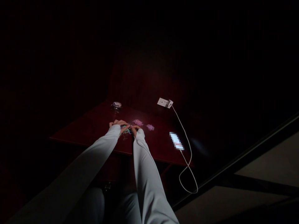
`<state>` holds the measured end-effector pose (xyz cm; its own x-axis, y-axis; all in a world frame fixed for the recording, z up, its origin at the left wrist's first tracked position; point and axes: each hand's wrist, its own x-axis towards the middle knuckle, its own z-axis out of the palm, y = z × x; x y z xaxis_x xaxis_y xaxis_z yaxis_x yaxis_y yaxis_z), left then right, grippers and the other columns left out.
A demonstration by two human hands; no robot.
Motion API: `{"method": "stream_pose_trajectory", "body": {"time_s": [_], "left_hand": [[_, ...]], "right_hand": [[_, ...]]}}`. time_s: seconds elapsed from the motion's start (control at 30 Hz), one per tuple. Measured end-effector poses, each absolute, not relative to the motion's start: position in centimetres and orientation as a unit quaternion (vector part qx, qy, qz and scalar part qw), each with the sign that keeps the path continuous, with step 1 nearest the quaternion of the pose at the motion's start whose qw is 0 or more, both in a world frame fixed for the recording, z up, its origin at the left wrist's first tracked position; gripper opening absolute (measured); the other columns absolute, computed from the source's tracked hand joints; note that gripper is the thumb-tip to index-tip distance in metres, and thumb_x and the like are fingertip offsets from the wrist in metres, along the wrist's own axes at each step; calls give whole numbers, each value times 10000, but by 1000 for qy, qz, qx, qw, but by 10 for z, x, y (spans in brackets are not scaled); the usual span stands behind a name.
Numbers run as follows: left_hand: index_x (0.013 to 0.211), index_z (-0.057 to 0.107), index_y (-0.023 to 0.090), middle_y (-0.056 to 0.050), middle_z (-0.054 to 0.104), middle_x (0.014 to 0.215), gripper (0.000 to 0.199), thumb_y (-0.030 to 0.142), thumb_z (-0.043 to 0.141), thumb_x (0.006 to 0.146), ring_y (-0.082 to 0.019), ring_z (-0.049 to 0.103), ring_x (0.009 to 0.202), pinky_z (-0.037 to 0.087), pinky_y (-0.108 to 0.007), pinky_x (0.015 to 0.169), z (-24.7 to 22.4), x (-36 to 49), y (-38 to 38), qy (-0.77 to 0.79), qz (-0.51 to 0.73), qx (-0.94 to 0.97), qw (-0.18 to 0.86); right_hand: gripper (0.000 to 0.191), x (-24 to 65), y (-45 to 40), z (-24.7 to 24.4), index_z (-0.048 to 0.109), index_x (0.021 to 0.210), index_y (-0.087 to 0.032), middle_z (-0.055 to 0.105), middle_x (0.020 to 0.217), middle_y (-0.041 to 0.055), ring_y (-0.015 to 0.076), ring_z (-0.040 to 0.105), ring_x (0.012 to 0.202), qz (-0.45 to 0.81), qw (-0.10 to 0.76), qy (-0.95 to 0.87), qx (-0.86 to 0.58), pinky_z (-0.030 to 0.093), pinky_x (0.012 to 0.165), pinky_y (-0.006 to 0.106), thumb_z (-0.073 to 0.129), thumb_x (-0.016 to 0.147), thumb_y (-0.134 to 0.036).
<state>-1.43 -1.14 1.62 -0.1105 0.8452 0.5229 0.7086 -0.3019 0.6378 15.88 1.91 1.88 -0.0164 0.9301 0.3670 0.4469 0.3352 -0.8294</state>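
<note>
Dark room, red table, tiny loops

From where I stand, most of the room is black. The loops, some of them green, lie on the table right under the two hands. They look like small rubber bands. If so, I think they are very light, soft and stretchy, hard to hurt but easy to drop or tangle. I would pinch just one by its rim, with the fingertips, and not scoop up lots. The left hand and the right hand have their fingertips close together by the loops. Each grip looks bunched up small, but I can't tell if it is pinching a loop. A pink pile and a purple pile sit near the hands.
</note>
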Motion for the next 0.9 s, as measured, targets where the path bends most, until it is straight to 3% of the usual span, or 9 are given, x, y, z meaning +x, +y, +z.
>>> {"method": "stream_pose_trajectory", "body": {"time_s": [0.1,0.37,0.9], "left_hand": [[1152,878,335,-36,857,1275,274,452,652,1053,-325,666,1195,377,-510,1020,18,-13,-14,577,468,665,71],[933,869,309,-16,858,1253,228,418,695,1033,-305,679,1205,366,-508,1043,16,-16,-12,573,461,673,72],[904,812,288,5,864,1219,214,375,671,1040,-267,660,1158,357,-457,1015,16,-16,-13,568,465,675,70]], "right_hand": [[281,157,16,23,794,794,-230,674,657,-39,133,609,644,296,468,-650,-520,523,643,223,786,921,-480],[255,157,18,19,811,820,-247,728,735,-30,150,632,701,316,449,-649,-526,542,733,249,774,951,-462],[249,158,20,18,766,795,-237,729,737,-31,147,642,723,334,448,-654,-511,538,733,235,789,923,-450]]}}
